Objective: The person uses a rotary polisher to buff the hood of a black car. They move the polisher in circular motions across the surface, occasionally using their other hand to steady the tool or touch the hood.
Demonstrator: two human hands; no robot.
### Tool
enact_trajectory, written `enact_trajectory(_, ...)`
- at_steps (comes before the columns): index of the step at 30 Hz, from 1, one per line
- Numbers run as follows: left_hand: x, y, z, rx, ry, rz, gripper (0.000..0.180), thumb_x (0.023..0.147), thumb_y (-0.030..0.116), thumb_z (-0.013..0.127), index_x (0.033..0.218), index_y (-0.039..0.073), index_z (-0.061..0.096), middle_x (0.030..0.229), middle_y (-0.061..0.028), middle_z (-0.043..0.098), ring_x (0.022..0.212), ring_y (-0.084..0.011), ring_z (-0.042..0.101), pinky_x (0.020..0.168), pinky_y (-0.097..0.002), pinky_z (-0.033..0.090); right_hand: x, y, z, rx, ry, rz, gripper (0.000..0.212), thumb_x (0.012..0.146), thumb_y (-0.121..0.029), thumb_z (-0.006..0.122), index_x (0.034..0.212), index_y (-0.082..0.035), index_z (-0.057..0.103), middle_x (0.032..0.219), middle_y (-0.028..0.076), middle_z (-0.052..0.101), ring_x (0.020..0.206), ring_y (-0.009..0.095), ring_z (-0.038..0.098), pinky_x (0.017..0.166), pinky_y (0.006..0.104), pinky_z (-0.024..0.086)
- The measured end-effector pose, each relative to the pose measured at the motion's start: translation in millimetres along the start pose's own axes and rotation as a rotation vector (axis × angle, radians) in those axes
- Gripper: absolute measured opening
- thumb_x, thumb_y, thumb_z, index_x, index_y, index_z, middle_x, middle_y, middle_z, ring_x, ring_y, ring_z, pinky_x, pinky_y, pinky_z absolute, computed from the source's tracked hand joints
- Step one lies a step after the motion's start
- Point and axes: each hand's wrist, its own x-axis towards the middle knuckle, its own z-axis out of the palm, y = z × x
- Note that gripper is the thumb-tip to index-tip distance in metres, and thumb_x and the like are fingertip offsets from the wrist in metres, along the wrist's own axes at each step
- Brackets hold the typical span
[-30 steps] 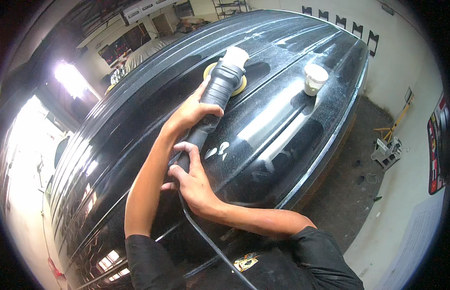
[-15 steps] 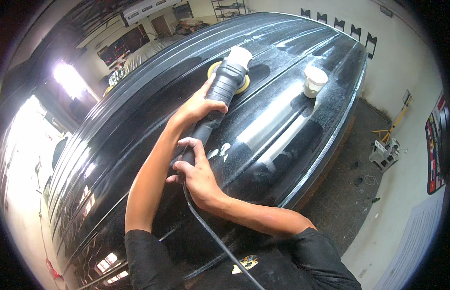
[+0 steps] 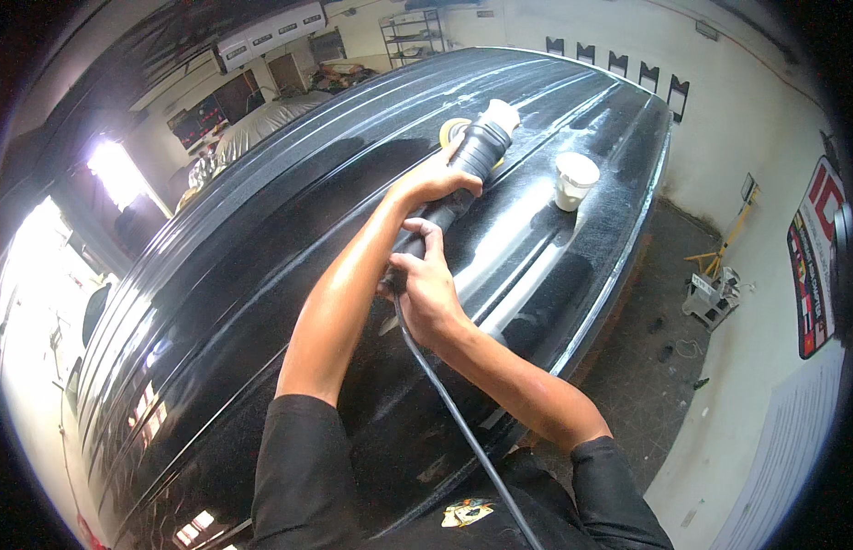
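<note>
A black electric polisher [image 3: 474,154] with a white head cap and a yellow pad [image 3: 452,130] lies on a large glossy black hull [image 3: 261,275] turned bottom up. My left hand [image 3: 436,181] grips the polisher's body just behind the head. My right hand [image 3: 424,284] holds the rear handle, where the black cord [image 3: 463,431] leaves and runs down toward my chest. Hazy white polish smears lie on the hull around the pad.
A white tub [image 3: 574,180] stands on the hull to the right of the polisher. Right of the hull is a dark floor strip with a yellow stand [image 3: 725,243] and small items by a white wall. Shelves [image 3: 413,27] and a covered shape stand at the back.
Both hands have pushed the polisher a little farther up the hull, away from me; the pad now sits closer to the hull's far ridge. The white tub has not moved.
</note>
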Motion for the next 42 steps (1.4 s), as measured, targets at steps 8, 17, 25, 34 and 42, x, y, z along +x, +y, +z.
enact_trajectory(8,-14.6,-29.7,-16.4,-0.147,-0.006,0.078,0.100,0.061,0.024,0.079,0.152,0.019,0.037,0.116,-0.0125,0.060,0.099,-0.0252,0.058,0.091,-0.0371,0.046,-3.6,14.9,6.7,-0.057,-0.081,0.125,0.046,0.093,0.002,0.051,0.132,-0.020,0.039,0.114,0.011,0.052,0.097,0.020,0.060,0.080,0.0441,0.055)
enact_trajectory(17,-161.0,-37.3,-75.7,-0.324,-0.050,-0.187,0.112,0.062,0.018,0.073,0.161,0.019,0.019,0.150,-0.0181,0.039,0.125,-0.0285,0.048,0.106,-0.0347,0.038,-101.5,23.1,34.9,-0.531,-0.606,0.211,0.065,0.090,-0.010,0.064,0.147,-0.011,0.032,0.141,0.020,0.041,0.134,0.031,0.043,0.100,0.0432,0.051)
enact_trajectory(25,-284.5,-61.8,-112.3,-0.136,0.009,-0.178,0.118,0.059,0.020,0.076,0.161,0.018,0.017,0.153,-0.0109,0.037,0.135,-0.0248,0.040,0.114,-0.0351,0.028,-152.0,-15.6,1.9,-0.822,-0.994,0.060,0.043,0.093,-0.015,0.066,0.130,0.001,0.052,0.125,0.016,0.060,0.111,0.025,0.063,0.094,0.0369,0.053)
enact_trajectory(34,-307.4,-71.4,-124.3,-0.267,-0.011,-0.195,0.127,0.055,0.026,0.084,0.161,0.014,0.016,0.163,-0.0119,0.023,0.151,-0.0244,0.018,0.122,-0.0358,0.011,-190.4,-33.2,-55.7,-0.907,-0.722,-0.087,0.030,0.093,-0.012,0.065,0.120,0.001,0.061,0.110,0.016,0.069,0.097,0.023,0.070,0.084,0.0347,0.057)
enact_trajectory(42,-211.6,-48.0,-106.8,-0.122,-0.120,-0.193,0.123,0.059,0.023,0.084,0.161,0.020,0.014,0.162,-0.0141,0.025,0.146,-0.0282,0.027,0.120,-0.0371,0.019,-219.5,-33.6,-82.5,-0.776,-0.443,-0.131,0.028,0.092,-0.007,0.063,0.117,0.004,0.059,0.102,0.022,0.070,0.093,0.026,0.071,0.084,0.0370,0.058)
